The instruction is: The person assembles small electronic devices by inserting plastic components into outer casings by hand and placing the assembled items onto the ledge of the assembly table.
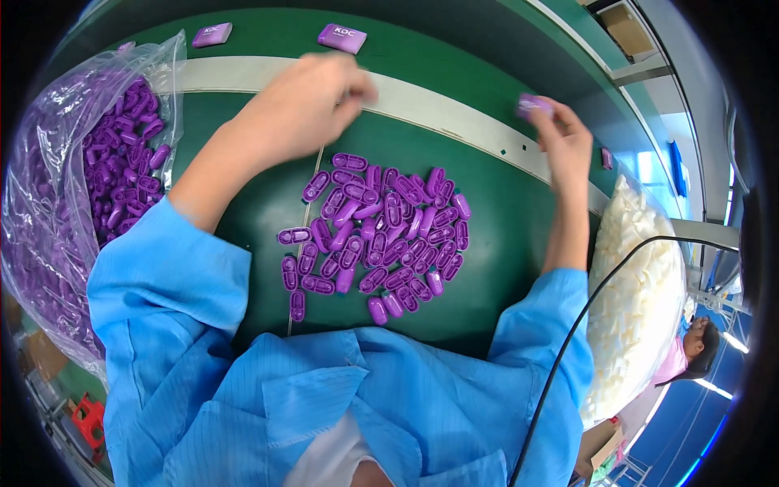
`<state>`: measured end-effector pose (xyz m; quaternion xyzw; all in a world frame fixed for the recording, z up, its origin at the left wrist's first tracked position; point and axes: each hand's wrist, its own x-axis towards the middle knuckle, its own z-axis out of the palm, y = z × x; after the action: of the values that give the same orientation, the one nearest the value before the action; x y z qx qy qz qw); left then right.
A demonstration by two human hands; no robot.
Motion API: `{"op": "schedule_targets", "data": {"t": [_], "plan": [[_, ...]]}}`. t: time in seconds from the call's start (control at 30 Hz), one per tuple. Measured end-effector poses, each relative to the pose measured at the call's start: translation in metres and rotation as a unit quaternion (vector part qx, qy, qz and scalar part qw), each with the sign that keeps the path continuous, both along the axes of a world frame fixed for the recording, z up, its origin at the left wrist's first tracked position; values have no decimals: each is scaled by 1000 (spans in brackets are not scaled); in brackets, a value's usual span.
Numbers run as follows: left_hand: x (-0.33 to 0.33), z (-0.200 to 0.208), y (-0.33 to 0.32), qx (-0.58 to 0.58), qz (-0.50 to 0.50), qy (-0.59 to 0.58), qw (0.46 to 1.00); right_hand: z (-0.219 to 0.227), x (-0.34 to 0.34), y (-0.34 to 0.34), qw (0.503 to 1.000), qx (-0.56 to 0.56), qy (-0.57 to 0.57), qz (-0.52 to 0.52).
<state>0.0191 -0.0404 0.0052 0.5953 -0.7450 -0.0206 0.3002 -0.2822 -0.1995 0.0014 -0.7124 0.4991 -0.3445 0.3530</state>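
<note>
Heap: many small purple shells (393, 209) lie loosely on the green counter (503, 243), some with the hollow side up, others with the smooth back up; a few sit apart at its edges.
Left hand: the left hand (312, 101) is above the pale strip (454, 130), beyond the heap and toward its left; its fingers are bent and blurred, and I cannot tell whether anything is in them.
Right hand: the right hand (565, 142) is beyond the heap and to its right, grasping a purple block (532, 106) between thumb and fingers.
Purple block: raised at the fingertips, beyond the heap on its right side, well apart from the shells.
Strip: runs in a curve across the counter, beyond the heap.
Far boxes: two flat purple boxes (342, 37) with pale printing lie past the strip, one straight beyond the heap, one farther to its left.
Left bag: a clear plastic bag (49, 187) full of similar purple pieces stands left of the heap.
Right bag: a bag of cream-coloured pieces (637, 284) is right of the heap.
Cable: a black cable (560, 357) curves between the heap and that bag, passing in front of the right sleeve (540, 325).
</note>
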Motion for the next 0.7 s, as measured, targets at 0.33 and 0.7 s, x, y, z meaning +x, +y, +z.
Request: {"op": "schedule_targets", "data": {"t": [0.33, 0.7], "plan": [[-6, -9, 20, 164, -107, 82, 977, -6, 69, 83, 864, 362, -270, 220], [-38, -23, -16, 200, -88, 497, 840, -6, 68, 89, 911, 280, -240, 184]]}}
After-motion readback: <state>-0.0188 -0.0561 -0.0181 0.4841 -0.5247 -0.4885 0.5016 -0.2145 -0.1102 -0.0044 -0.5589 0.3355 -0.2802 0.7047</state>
